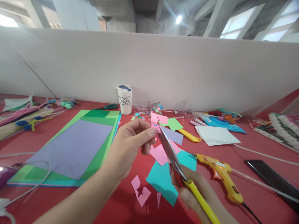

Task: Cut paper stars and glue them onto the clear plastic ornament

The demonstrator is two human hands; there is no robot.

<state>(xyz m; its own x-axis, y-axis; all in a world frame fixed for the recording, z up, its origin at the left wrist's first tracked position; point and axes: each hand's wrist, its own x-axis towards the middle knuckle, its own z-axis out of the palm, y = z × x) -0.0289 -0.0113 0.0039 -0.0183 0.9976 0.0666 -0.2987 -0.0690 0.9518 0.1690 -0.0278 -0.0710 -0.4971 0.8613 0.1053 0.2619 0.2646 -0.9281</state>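
My left hand is raised over the red table, its thumb and fingers pinched on a tiny pink paper piece. My right hand grips yellow-handled scissors; their blades point up toward the pink piece and meet it. Below lie a teal paper sheet, pink offcuts and a pink scrap with a star cut out.
A stack of purple and green sheets lies at left, pipe cleaners beyond it. A white cup stands by the wall. A yellow glue gun, a phone, white paper and a yellow cutter lie at right.
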